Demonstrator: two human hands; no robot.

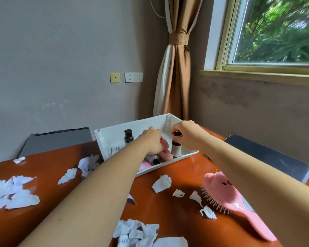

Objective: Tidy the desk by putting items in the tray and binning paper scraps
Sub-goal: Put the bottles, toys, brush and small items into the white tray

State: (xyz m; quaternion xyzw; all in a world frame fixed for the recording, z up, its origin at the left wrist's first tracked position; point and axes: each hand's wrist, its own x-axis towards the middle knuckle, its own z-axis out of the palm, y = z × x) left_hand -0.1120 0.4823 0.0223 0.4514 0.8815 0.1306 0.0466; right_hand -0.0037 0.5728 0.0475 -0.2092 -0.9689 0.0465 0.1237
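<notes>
Head view: two bottles (128, 137) in tray (114, 131), right hand (185, 135) grip pinching one's cap, left hand (154, 140) grip unclear.

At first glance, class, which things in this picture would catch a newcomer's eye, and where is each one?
Both hands meet over the white tray at the desk's far edge: the right hand pinches the cap of a brown bottle standing inside it, while the left hand reaches in beside it. A pink hairbrush lies on the desk at the near right, with torn paper scraps scattered across the orange-brown top.
</notes>
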